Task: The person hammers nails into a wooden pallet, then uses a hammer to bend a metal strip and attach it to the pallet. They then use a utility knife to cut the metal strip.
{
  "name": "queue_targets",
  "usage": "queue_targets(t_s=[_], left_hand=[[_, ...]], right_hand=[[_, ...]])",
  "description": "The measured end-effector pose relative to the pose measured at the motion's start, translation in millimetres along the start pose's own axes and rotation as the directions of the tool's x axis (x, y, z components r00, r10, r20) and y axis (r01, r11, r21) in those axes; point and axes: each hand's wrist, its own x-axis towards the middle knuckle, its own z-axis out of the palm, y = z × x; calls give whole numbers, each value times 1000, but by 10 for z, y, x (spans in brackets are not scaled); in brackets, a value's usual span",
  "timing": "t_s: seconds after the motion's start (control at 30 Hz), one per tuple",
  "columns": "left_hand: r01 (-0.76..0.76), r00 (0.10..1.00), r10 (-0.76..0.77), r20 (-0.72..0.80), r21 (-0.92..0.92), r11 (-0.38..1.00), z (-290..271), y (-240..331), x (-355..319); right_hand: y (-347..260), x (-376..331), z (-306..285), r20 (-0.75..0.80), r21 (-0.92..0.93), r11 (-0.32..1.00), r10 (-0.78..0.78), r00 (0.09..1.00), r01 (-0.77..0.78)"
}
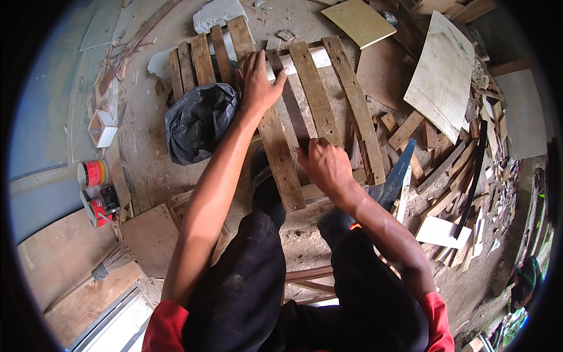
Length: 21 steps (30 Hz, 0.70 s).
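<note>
A pallet-like frame of rough wooden slats (315,88) lies on the ground in front of my knees. My left hand (260,82) rests across its slats at the upper middle, fingers stretched and thumb spread. My right hand (328,167) is closed in a fist at the near part of a middle slat; its fingertips are hidden underneath. A wide slat (281,158) runs between my forearms toward me. Just right of the frame, near my right foot, a handsaw with a blue blade (400,173) leans at a slant.
A crumpled dark plastic bag (200,123) sits left of my left forearm. Scrap wood (454,182) is piled at the right, beneath a large pale board (443,73). Paint cans (94,174) and a brush-like bundle (111,261) are at the left. A white block (219,14) lies at the far side.
</note>
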Motion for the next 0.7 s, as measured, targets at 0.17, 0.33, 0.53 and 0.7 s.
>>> queue_targets(t_s=[0.17, 0.33, 0.53, 0.7], left_hand=[[-44, 998, 37, 58, 120, 992, 40, 32, -39], [-78, 997, 77, 13, 86, 993, 66, -26, -60], [-81, 996, 82, -23, 20, 996, 63, -23, -63], [-131, 990, 132, -52, 25, 991, 44, -61, -64]], right_hand=[[-8, -21, -32, 19, -39, 999, 23, 1000, -22], [21, -4, -59, -2, -9, 1000, 0, 1000, 0], [72, 72, -213, 125, 50, 997, 52, 991, -59], [142, 100, -230, 160, 79, 997, -6, 987, -7]])
